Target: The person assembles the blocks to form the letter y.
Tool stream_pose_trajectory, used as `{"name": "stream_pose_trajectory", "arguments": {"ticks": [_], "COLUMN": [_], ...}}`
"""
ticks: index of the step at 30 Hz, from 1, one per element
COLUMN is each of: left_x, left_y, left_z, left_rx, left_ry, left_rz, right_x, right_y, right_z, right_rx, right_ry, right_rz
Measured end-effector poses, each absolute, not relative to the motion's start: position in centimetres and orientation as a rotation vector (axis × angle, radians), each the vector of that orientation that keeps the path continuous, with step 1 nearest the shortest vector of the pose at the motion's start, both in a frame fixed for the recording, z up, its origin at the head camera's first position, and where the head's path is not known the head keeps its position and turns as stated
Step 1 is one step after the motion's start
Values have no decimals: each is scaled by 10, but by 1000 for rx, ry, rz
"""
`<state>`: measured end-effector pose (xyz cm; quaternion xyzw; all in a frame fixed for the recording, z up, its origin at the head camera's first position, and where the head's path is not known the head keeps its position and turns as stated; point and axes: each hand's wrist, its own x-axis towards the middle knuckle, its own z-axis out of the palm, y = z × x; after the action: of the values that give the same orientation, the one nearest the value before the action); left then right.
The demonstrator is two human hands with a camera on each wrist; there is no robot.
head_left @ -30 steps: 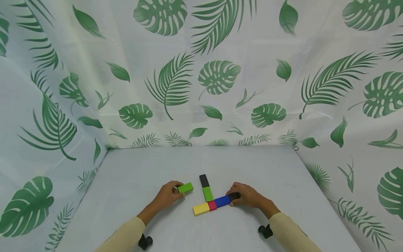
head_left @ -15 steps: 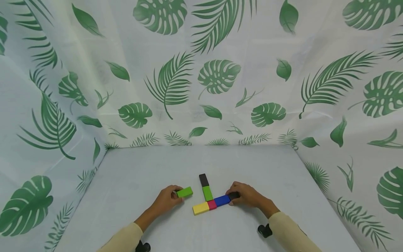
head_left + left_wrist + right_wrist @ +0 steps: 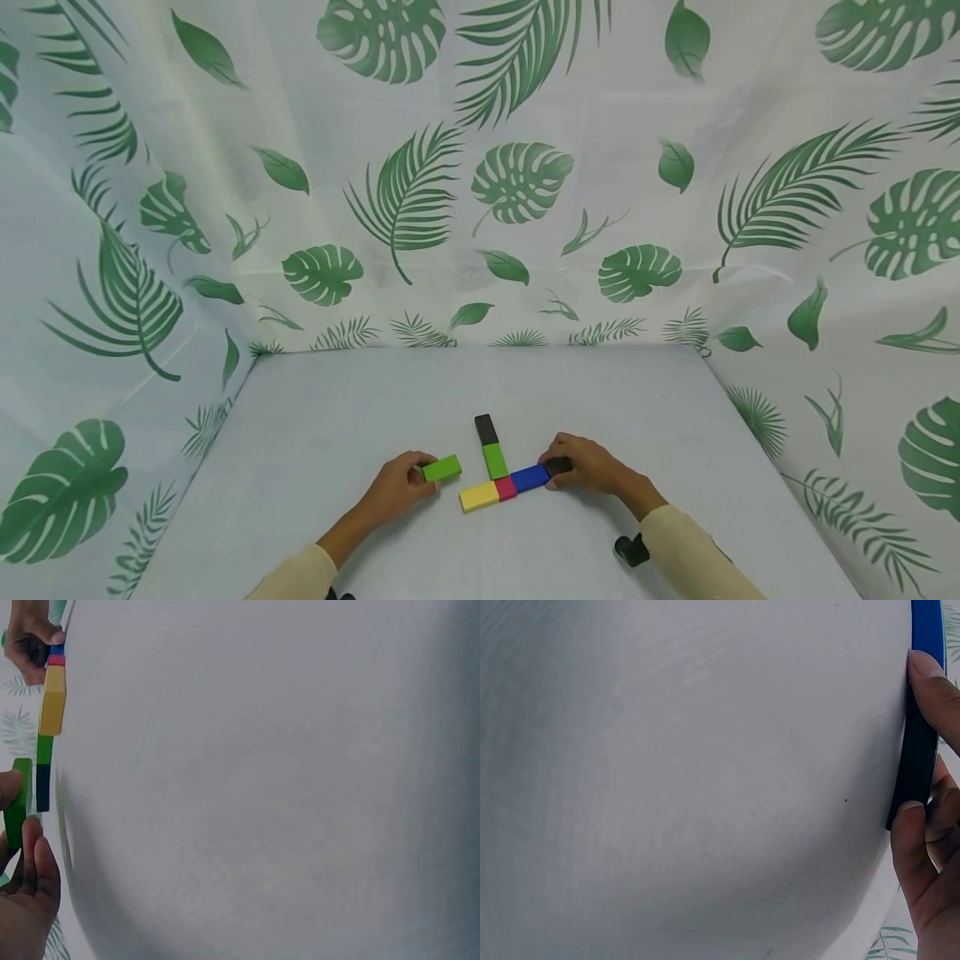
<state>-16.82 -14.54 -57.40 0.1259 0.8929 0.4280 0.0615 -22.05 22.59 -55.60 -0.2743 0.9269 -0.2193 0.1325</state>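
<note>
My left hand (image 3: 396, 486) pinches a green block (image 3: 442, 468) between thumb and fingers, left of the block arrangement and apart from it. A yellow block (image 3: 478, 497), a small red block (image 3: 506, 487) and a blue block (image 3: 530, 477) lie end to end on the table. At the blue block's right end, my right hand (image 3: 588, 462) grips a black block (image 3: 557, 467), its thumb close to the joint in the right wrist view. Another green block (image 3: 495, 461) extends away from the row near the red one, with a second black block (image 3: 486, 429) at its far end.
The white table (image 3: 360, 392) is enclosed by a leaf-print curtain (image 3: 525, 275) at the back and both sides. A black device (image 3: 632, 550) is at my right wrist.
My left hand has come slightly toward me with the green block, lowering it in the head view. The right hand and the laid blocks have stayed put.
</note>
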Motion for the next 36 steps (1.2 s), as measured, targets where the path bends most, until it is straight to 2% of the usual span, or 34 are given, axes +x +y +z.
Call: {"name": "stream_pose_trajectory", "arguments": {"ticks": [36], "left_x": [-147], "left_y": [-150], "left_z": [-574], "left_rx": [356], "left_ry": [2658], "left_rz": [1313], "right_x": [-223], "right_y": [228], "right_z": [-561], "right_rx": [-825], "right_ry": [2692], "right_rz": [-643]}}
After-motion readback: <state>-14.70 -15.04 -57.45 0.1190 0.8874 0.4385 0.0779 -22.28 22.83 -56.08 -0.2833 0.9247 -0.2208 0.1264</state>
